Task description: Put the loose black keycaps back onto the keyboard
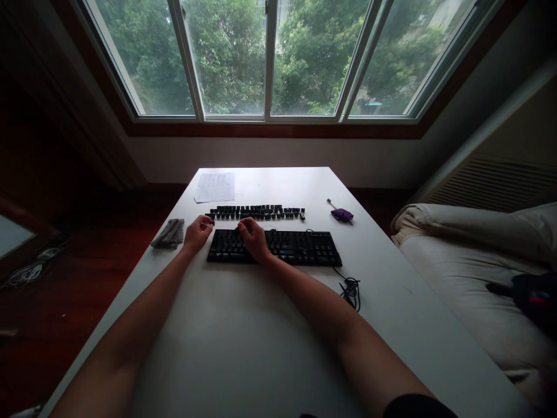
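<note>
A black keyboard [296,247] lies on the white table in front of me. My right hand [255,237] is over its left half, fingers pinched together around something small and dark that I cannot make out. Just off the keyboard's upper left corner is my left hand [199,232], its fingers closed at the left end of the loose black keycaps [256,212]. A thin pale line shows at these fingertips, too small to name. The keycaps stand in rows behind the keyboard, several of them side by side.
A grey cloth [169,233] lies left of my left hand. Farther back are a printed sheet of paper [215,187] and a purple item [342,215] with a thin stick-like part. The keyboard's coiled cable [350,291] rests at right. A covered sofa or bed [452,278] stands beside the table.
</note>
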Tool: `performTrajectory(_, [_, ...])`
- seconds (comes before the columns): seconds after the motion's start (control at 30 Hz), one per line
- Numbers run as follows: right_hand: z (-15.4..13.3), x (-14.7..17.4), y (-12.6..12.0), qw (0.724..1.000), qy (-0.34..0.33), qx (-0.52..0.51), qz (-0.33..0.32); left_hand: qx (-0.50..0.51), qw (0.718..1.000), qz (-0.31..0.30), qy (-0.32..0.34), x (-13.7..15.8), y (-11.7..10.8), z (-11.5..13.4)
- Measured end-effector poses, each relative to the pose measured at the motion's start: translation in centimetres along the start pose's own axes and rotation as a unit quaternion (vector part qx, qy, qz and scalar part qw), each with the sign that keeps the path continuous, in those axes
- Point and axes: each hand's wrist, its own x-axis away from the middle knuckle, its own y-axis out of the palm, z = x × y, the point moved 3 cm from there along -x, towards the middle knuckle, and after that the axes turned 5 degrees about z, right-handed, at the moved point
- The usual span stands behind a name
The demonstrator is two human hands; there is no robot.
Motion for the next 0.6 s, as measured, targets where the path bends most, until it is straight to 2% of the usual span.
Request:
performTrajectory(0.2, [-0.1, 0.1, 0.0, 1.0, -0.01, -0.003, -0.006, -0.087, 0.991, -0.036, 0.097, -1.8, 0.8, 0.2])
performTrajectory(0.37, [0.0, 0.1, 0.0, 1.0, -0.008, -0.001, -0.005, -0.165, 0.97, -0.034, 0.176, -2.8, 1.4, 0.3])
performTrajectory(0.6, [-0.1, 0.2, 0.0, 1.0, -0.001, 0.009, -0.008, -0.197, 0.963, -0.042, 0.178, -4.2, 2.3, -0.3])
